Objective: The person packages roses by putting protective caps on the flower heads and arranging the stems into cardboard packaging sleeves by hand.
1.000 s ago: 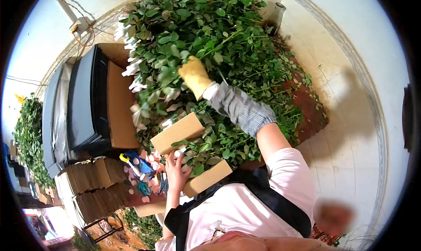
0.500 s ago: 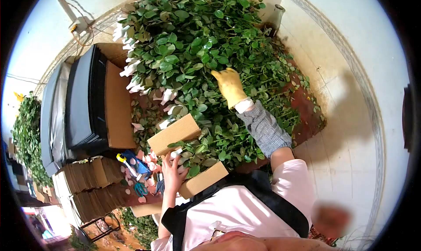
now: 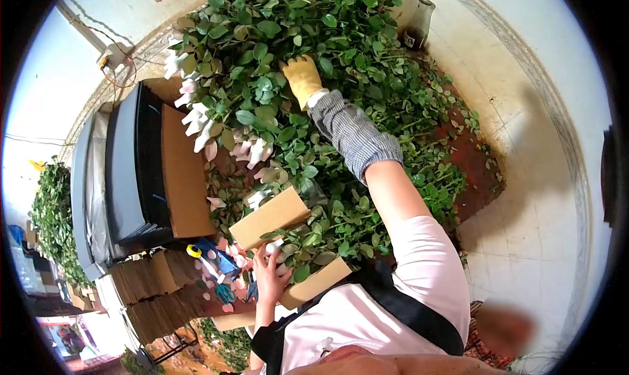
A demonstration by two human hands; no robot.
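Note:
My left hand point(image 3: 270, 273) is bare, its fingers closed around white-sleeved flower heads point(image 3: 274, 246) at the end of a leafy bunch. That bunch lies between two cardboard flaps, one above point(image 3: 270, 216) and one nearer my body point(image 3: 318, 283). Out over the big heap of leafy flower stems point(image 3: 367, 100) reaches my right hand point(image 3: 303, 80) in a yellow glove. Its fingers are apart and touch the leaves, with the tips partly hidden. Pale, white-sleeved flower heads point(image 3: 196, 119) stick out along the heap's left side.
Left of the heap stand stacked black and grey boxes point(image 3: 134, 172) and folded cardboard point(image 3: 154, 296). Teal scissors point(image 3: 225, 293), a yellow-ended tool point(image 3: 194, 251) and loose petals lie near my left hand. A glass bottle point(image 3: 419, 24) stands by the tiled wall.
My gloved right hand has moved farther away and to the left over the heap, the arm stretching out. My left hand stays at the bunch. The whole view has shifted slightly.

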